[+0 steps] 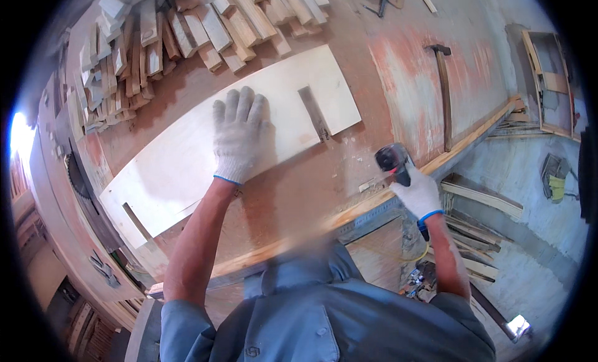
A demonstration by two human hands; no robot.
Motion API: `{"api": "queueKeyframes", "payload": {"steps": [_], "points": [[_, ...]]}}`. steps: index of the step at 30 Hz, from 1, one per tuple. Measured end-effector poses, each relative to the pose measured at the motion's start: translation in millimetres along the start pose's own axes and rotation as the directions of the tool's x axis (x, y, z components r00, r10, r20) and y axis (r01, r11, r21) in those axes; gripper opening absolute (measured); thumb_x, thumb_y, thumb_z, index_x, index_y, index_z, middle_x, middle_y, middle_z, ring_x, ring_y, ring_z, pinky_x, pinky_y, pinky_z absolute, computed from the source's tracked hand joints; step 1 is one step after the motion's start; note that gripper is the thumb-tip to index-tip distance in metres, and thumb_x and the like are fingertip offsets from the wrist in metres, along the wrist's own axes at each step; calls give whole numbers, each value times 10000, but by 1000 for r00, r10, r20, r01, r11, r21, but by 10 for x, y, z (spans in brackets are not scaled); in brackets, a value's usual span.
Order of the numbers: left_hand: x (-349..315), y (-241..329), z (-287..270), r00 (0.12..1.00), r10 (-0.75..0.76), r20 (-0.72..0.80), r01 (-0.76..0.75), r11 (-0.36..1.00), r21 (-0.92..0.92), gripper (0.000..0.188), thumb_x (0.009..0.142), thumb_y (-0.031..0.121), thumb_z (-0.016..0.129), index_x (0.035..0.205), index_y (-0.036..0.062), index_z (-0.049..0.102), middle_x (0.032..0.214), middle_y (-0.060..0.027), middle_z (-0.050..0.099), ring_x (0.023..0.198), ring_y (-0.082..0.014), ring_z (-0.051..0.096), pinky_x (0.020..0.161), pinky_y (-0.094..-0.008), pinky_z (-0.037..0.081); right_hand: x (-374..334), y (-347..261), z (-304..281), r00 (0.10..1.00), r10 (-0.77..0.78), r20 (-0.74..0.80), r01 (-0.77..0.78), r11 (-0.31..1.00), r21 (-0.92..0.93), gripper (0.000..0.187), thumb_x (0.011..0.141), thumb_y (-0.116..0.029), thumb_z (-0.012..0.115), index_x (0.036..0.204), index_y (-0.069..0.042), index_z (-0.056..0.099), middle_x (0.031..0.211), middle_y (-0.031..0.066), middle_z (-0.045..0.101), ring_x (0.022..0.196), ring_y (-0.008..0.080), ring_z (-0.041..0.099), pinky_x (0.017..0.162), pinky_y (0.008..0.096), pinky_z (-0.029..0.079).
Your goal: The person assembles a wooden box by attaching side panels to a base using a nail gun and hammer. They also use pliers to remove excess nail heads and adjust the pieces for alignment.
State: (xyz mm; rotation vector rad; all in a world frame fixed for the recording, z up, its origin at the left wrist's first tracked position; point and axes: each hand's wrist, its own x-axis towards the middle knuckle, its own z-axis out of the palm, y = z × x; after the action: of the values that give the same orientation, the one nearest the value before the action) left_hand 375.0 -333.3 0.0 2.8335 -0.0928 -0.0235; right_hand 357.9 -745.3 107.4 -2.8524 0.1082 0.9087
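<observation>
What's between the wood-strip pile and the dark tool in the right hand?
The pale slotted board, with the left hand on it; brown tabletop shows on both sides. Seen in the head view.

The place is a woodworking workshop: beyond the person's left hand [238, 141], cut wooden strips [240, 27] lie heaped on a scuffed bench [352, 166]; left of it stands a toothed saw blade [76, 176]. A hammer [444, 91] lies beyond the right hand [420, 192], with timber pieces [481, 196] to its right.
</observation>
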Motion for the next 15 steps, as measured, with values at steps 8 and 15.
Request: {"api": "queueKeyframes", "payload": {"steps": [8,15], "points": [[-27,-99,203,1000,8,-29,-7,999,36,578,1000,303,612,1536,105,525,1639,-170,439,1548,-402,349,1266,-611,239,458,-650,-903,992,-45,120,-41,776,630,191,889,-189,675,961,-14,652,741,49,654,611,121,627,587,302,514],[3,-97,59,1000,-14,18,15,999,-28,591,986,291,631,1538,110,525,1639,-169,440,1540,-402,358,1264,-614,239,1060,-1467,-1048,963,-259,72,126,673,729,261,919,-233,724,994,15,700,771,42,662,635,121,639,603,304,513]]}}
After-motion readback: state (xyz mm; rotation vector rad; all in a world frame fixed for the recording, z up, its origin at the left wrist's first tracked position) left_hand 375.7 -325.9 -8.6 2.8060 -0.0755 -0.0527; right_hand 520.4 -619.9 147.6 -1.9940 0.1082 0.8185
